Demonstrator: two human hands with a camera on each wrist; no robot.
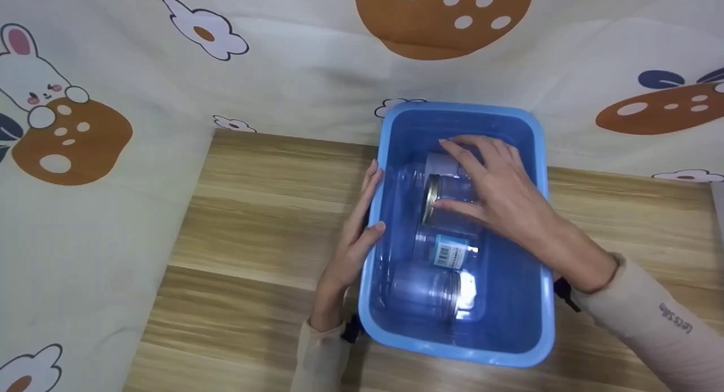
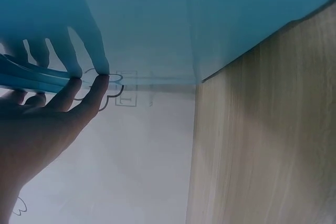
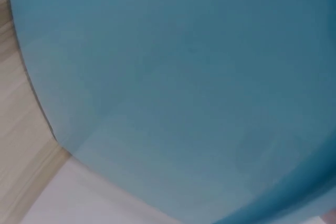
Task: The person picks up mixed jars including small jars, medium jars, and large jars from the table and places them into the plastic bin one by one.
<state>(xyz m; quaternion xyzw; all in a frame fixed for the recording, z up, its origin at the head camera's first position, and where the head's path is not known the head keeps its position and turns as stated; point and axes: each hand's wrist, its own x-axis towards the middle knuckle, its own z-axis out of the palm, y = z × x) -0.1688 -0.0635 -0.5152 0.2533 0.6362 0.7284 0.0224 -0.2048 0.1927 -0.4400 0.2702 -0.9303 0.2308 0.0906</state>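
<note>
A blue plastic tub [image 1: 465, 355] holds several clear containers lying on their sides. My right hand [image 1: 500, 191] reaches inside, thumb and fingers spread above a clear jar with a gold lid [image 1: 431, 199]. The thumb overlaps that lid in the head view, while the fingertips extend past the jar toward the far end. Nearer me are a blue-and-white barcode label [image 1: 451, 252] and another clear jar [image 1: 421, 293]. My left hand [image 1: 353, 242] rests its fairly straight fingers against the tub's left side, fingertips at the rim. In the right wrist view, the tub wall hides most of that hand.
The tub stands on a wood-grain surface [image 1: 243, 228], its far end close to a patterned cloth backdrop [image 1: 305, 75]. The cloth also runs down the left side. Dark wrist straps [image 1: 350, 328] sit at both sleeves.
</note>
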